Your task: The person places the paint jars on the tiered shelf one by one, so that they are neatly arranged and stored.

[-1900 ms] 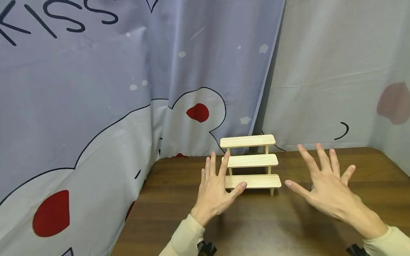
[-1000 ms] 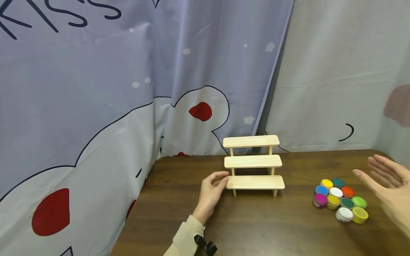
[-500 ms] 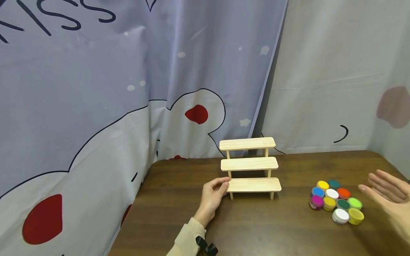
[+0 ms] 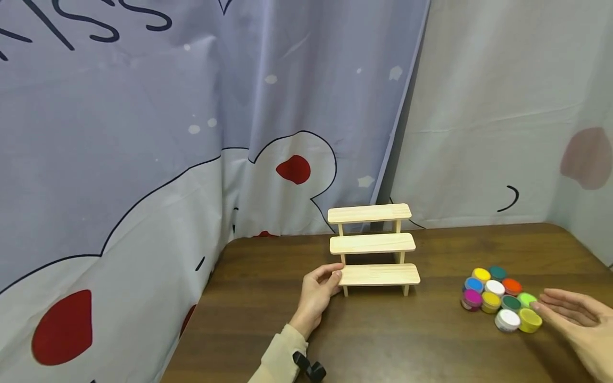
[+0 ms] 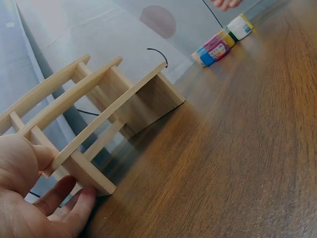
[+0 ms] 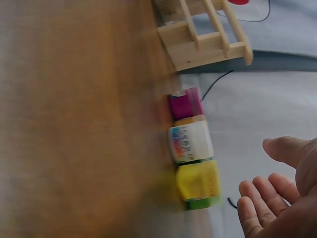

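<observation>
A small three-tier wooden stand [image 4: 374,274] is on the table. My left hand [image 4: 312,299] pinches the left end of its lowest shelf. In the left wrist view, the thumb is over the shelf and the fingers [image 5: 84,203] are by the side support. To the right sits a cluster of small lidded jars in several colours, with a white jar [image 4: 507,320] and a yellow jar [image 4: 530,320] in front. My right hand [image 4: 581,324] is beside the cluster's right edge, fingers extended, thumb apart. The right wrist view shows nothing in that hand [image 6: 282,198].
The brown wooden table [image 4: 383,335] has rounded far corners. A printed lilac and white curtain [image 4: 158,106] hangs behind and along the left, and a pale curtain [image 4: 483,106] hangs at the right. The stand's top shelf is near the curtain.
Both hands were spread above the table. My left hand has taken hold of the stand's lowest shelf. My right hand went right, uncovering the jars, then came back left and down towards them.
</observation>
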{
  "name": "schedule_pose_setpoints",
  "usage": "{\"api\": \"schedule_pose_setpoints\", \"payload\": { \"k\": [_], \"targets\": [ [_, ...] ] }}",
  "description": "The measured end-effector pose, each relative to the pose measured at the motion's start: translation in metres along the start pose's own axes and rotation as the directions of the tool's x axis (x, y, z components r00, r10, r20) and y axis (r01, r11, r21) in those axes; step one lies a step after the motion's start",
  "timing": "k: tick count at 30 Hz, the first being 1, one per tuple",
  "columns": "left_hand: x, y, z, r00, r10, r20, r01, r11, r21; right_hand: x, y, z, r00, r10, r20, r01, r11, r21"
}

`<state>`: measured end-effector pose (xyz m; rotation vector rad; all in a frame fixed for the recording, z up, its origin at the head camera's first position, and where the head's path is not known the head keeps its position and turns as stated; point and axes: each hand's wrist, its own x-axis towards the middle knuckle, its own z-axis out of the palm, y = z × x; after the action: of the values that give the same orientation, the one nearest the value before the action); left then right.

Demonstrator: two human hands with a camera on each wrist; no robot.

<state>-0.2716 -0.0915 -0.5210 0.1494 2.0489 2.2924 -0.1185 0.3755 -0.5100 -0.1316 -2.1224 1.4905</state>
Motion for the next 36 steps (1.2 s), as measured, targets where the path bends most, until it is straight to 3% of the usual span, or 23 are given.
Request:
{"api": "schedule_pose_setpoints", "payload": {
  "k": [4,9,17,22,26,28,30,36],
  "targets": [
    [-0.001,0.0,-0.001,1.0,-0.004,0.008,0.004,1.0,-0.006,-0.005,0.003,0.005,0.99,0.138,-0.009,-0.139,0.988,-0.067],
    [-0.001,0.0,-0.001,1.0,-0.009,0.004,0.009,1.0,-0.006,-0.007,0.006,0.012,0.964,0.263,-0.046,-0.267,0.946,-0.186],
    [0.001,0.0,0.003,1.0,0.008,0.012,-0.008,1.0,-0.012,-0.012,0.019,0.01,0.991,0.119,-0.067,-0.129,0.977,-0.17],
    [0.0,-0.001,0.003,1.0,0.005,0.006,-0.005,1.0,-0.008,-0.013,0.024,0.009,0.986,0.16,-0.033,-0.164,0.961,-0.221],
    [0.0,-0.001,0.003,1.0,0.004,0.0,-0.004,1.0,-0.005,-0.012,0.027,0.009,0.962,0.271,-0.019,-0.266,0.926,-0.266],
    [0.0,-0.001,0.003,1.0,0.004,-0.004,-0.004,1.0,-0.003,-0.011,0.029,0.008,0.955,0.296,0.004,-0.282,0.914,-0.293],
    [0.0,0.0,0.003,1.0,0.007,-0.003,-0.007,1.0,-0.003,-0.011,0.03,0.007,0.954,0.299,0.024,-0.278,0.91,-0.308],
    [0.002,0.001,0.003,1.0,0.018,-0.004,-0.018,1.0,-0.013,-0.008,0.028,0.007,0.974,0.225,0.029,-0.208,0.936,-0.284]
  ]
}}
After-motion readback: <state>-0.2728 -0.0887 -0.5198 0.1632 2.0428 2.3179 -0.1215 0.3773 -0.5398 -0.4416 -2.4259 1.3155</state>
